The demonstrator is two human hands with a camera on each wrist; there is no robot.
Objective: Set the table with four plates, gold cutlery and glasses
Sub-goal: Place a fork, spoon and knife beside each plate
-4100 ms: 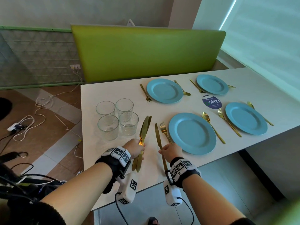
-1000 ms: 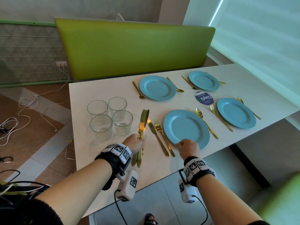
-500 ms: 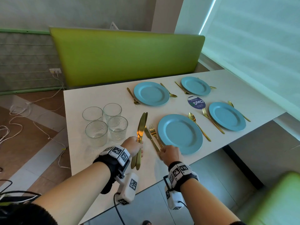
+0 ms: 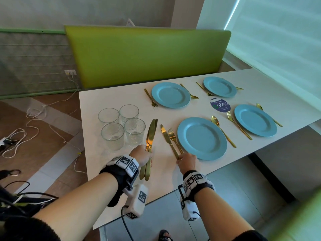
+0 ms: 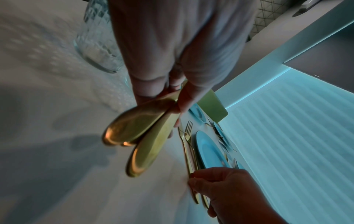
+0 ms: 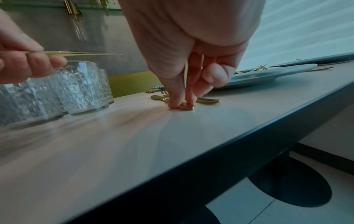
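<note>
Four blue plates lie on the white table point(image 4: 121, 171); the nearest plate point(image 4: 201, 138) has a gold fork point(image 4: 173, 138) and a gold knife point(image 4: 167, 139) on its left and a spoon point(image 4: 222, 130) on its right. My right hand point(image 4: 179, 157) pinches the handle end of that knife point(image 6: 186, 107) against the tabletop. My left hand point(image 4: 147, 152) grips a bundle of gold knives point(image 4: 150, 134) just above the table, blades pointing away; their handles point(image 5: 138, 130) fan out under the palm. The other plates point(image 4: 171, 94) point(image 4: 219, 86) point(image 4: 255, 120) each have a fork and spoon beside them.
Several clear textured glasses point(image 4: 121, 126) stand together left of the knife bundle. A round blue coaster point(image 4: 220, 104) lies between the plates. A green bench back point(image 4: 147, 54) runs behind the table. The table's near edge point(image 6: 249, 136) is close to my right wrist.
My right hand has moved from the front edge of the nearest plate left to the knife handle and now pinches it. The left hand still holds the knife bundle.
</note>
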